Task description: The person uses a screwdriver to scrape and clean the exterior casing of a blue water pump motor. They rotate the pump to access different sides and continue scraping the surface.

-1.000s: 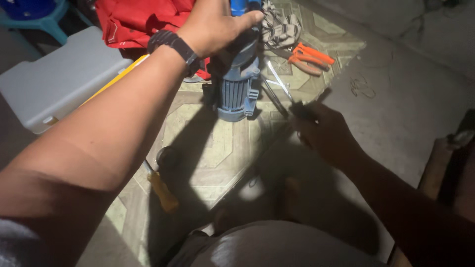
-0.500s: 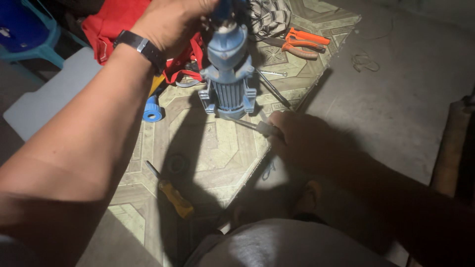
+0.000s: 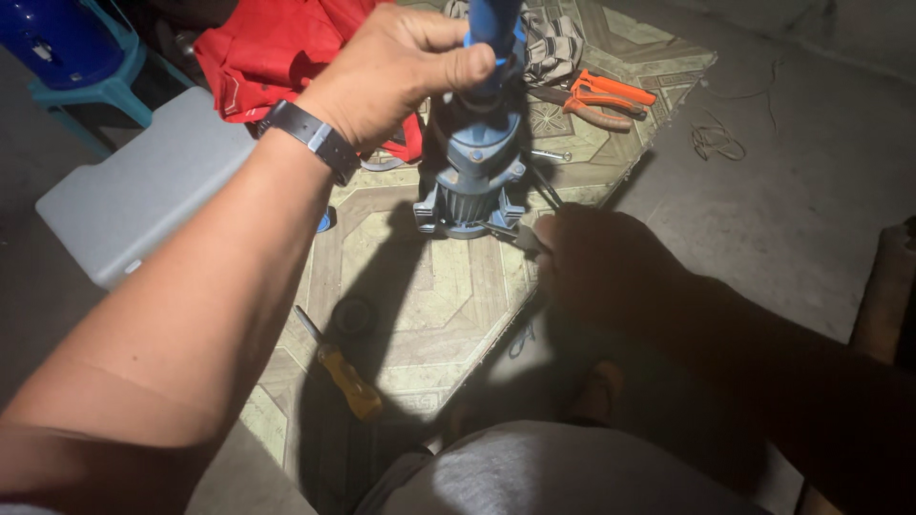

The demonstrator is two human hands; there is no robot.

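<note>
A blue water pump [image 3: 469, 181] stands upright on a patterned floor mat [image 3: 420, 296]. My left hand [image 3: 391, 72], with a black watch on the wrist, grips the blue pipe [image 3: 494, 29] at the pump's top. My right hand [image 3: 596, 262] lies in shadow at the pump's base on the right, its fingers closed on a thin metal tool [image 3: 515, 234] whose tip touches the base.
A yellow-handled screwdriver [image 3: 342, 370] lies on the mat near me. Orange-handled pliers [image 3: 596, 97] lie at the far right of the mat beside a checked cloth [image 3: 558, 43]. Red fabric [image 3: 272, 52], a grey plastic case [image 3: 143, 181] and a blue stool [image 3: 81, 57] sit to the left.
My right hand has moved in toward the pump's base with the tool. My left hand has shifted up to grip the pipe at the top; the view has drawn closer.
</note>
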